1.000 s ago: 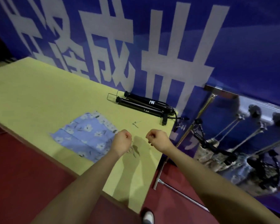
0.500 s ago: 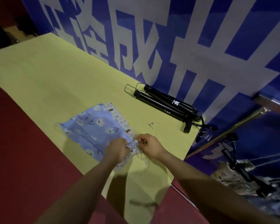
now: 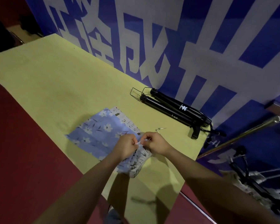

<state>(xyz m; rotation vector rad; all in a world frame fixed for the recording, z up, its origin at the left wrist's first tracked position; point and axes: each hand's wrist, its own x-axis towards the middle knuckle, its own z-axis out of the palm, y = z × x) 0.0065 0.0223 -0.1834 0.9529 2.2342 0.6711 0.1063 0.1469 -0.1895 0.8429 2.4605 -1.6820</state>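
Close together at the yellow tabletop's (image 3: 55, 78) near edge, the left hand (image 3: 125, 147) and right hand (image 3: 157, 143) pinch a white cord (image 3: 140, 141) at the bunched end of the blue floral fabric (image 3: 95, 131).

Head-worn camera looks forward and steeply down, close over the yellow table (image 3: 55, 81).

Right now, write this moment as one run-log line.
left hand: pinches bunched edge of blue flower-print cloth | right hand: pinches same edge | nearby on yellow table: small metal pins, folded black tripod
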